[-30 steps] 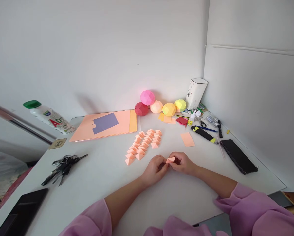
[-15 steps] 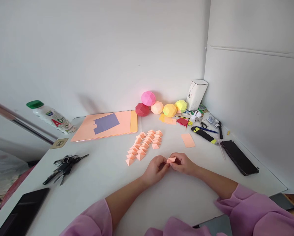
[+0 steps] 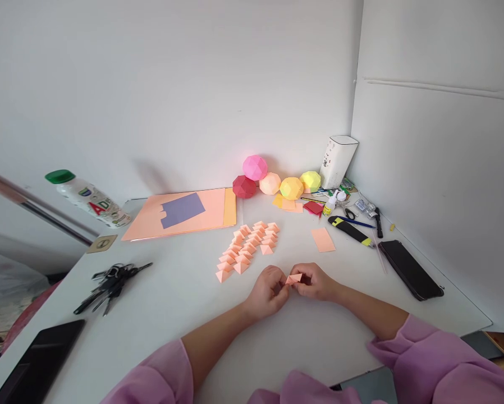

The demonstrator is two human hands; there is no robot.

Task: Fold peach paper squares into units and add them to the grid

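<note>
A small peach folded paper piece (image 3: 294, 278) is pinched between my two hands, just above the table. My left hand (image 3: 269, 292) grips its left end between thumb and fingers. On its other side, my right hand (image 3: 314, 281) closes on the right part, with the fingertips partly hidden behind the paper. Beyond my hands, several matching peach folded pieces (image 3: 242, 265) stand in slanting rows. To the right of those rows lies a flat peach paper rectangle (image 3: 323, 239).
Faceted paper balls (image 3: 255, 168) sit against the wall. Peach sheets (image 3: 184, 227) with a purple piece lie left, near a bottle (image 3: 92, 202) and keys (image 3: 111, 283). A utility knife (image 3: 351, 230), a glue bottle (image 3: 330, 204) and a black phone (image 3: 411, 270) are at right.
The folded paper piece has tilted slightly in my fingers and its open side shows differently. Both hands stay in nearly the same place.
</note>
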